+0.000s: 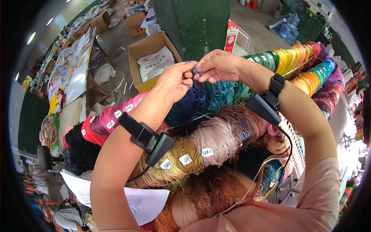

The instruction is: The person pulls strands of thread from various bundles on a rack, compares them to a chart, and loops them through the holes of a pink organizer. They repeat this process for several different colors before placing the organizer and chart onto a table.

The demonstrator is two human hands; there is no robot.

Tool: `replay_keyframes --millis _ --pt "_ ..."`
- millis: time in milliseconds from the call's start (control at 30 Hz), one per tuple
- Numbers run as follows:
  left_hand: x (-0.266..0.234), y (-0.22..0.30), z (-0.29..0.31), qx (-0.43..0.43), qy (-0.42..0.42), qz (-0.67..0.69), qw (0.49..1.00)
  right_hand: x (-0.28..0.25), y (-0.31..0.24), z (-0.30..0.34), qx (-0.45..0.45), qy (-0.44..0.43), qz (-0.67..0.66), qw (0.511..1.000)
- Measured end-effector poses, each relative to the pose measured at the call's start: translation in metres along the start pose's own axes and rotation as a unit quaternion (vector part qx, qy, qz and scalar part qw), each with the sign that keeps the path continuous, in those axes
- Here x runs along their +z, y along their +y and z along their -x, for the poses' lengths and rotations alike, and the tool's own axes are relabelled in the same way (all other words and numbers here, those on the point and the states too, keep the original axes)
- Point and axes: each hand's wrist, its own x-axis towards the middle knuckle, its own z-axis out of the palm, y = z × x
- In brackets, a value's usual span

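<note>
As fingers [208, 63] pinch thread [197, 71], box [148, 46], skeins [218, 139] around

The thread skeins [185, 156] lie in long, packed rows that hide most of what bears them; small white labels [166, 165] sit on them. To the left, a long surface [91, 45] is spread with white papers [79, 79] and coloured sheets [63, 73]. The grey floor [261, 40] carries an open cardboard box [141, 48], a crumpled pale bag [104, 73], white strips [120, 86] and, farther right, clear blue bottles [286, 30].
</note>
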Motion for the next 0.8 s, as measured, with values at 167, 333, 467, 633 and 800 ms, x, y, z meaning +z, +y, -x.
replay_keyframes --millis 167,333,467,633,800 --pt "-0.0016 -0.0028 -0.0018 0.008 -0.013 -0.015 1.0 -0.0013 0.0044 -0.0005 -0.009 0.038 0.029 0.999" --pt "-0.002 0.0 0.0009 0.017 -0.008 -0.031 0.999 0.0012 0.0026 0.0 -0.012 0.042 0.025 0.999" --pt "-0.0041 0.0014 0.0005 0.026 -0.005 -0.04 0.999 0.0014 0.0029 -0.0027 -0.018 0.05 0.013 0.999" --pt "-0.0046 0.0017 -0.0017 0.017 -0.001 -0.057 0.998 -0.0011 0.0038 -0.0036 -0.014 0.054 -0.002 0.998" --pt "-0.0018 -0.0008 0.0006 0.031 0.024 -0.061 0.997 0.0008 0.0053 -0.0044 -0.021 0.066 -0.017 0.997"
